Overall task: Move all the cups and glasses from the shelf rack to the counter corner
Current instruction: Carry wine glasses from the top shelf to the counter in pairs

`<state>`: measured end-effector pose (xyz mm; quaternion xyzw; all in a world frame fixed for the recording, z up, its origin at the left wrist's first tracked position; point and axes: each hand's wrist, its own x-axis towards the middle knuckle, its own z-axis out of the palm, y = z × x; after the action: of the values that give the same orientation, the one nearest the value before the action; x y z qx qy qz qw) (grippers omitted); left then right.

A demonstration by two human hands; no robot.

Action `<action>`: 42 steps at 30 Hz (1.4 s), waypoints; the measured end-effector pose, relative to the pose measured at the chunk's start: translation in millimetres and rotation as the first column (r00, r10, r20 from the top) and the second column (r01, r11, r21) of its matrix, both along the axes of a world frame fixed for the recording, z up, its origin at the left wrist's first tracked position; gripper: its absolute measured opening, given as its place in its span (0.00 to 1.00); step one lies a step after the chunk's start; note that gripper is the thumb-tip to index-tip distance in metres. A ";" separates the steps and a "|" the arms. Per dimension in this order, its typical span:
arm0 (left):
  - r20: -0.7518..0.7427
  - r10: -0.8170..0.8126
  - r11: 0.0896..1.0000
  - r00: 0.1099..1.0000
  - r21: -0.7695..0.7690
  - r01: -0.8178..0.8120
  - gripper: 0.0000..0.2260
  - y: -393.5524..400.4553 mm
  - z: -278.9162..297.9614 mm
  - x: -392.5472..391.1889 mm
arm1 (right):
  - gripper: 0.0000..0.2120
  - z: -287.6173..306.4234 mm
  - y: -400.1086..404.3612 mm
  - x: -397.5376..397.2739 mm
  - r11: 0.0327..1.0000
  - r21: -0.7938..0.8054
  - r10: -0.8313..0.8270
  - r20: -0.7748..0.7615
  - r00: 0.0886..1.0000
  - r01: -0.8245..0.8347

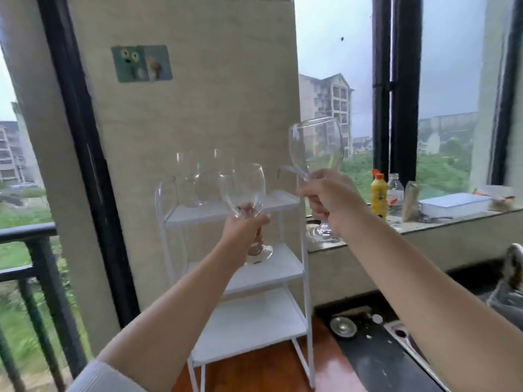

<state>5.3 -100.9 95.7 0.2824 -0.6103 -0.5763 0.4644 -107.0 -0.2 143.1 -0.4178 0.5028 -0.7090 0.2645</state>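
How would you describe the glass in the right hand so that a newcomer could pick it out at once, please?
Start at the white rack against the beige wall, then look just right of its top shelf. There the right hand grips the stem of a wine glass in front of the window. Unlike the glass in the left hand and those on the rack, it is the highest and tilts left.

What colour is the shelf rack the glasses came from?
White: the shelf rack has a thin white frame and white shelves, seen best in the head view.
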 end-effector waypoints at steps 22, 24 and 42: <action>0.211 -0.774 0.552 0.597 -0.237 0.799 0.18 463.0 -68.8 -377.8 | 0.16 -104.9 519.9 -235.9 0.538 0.197 -0.840 0.047 0.540 0.820; 0.276 -0.813 0.462 0.512 -0.230 0.857 0.17 535.2 -78.9 -409.0 | 0.16 -109.7 583.0 -258.1 0.473 0.195 -0.880 0.051 0.472 0.859; 0.457 -0.890 -0.081 0.001 -0.160 0.984 0.19 846.2 -147.2 -640.7 | 0.17 -189.0 892.6 -425.6 0.062 0.317 -0.995 0.097 0.033 0.946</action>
<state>-635.4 745.4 -51.5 -0.2833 -0.7854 -0.5429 -0.0908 -532.6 892.3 -45.9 0.1693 0.6626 -0.7057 -0.1850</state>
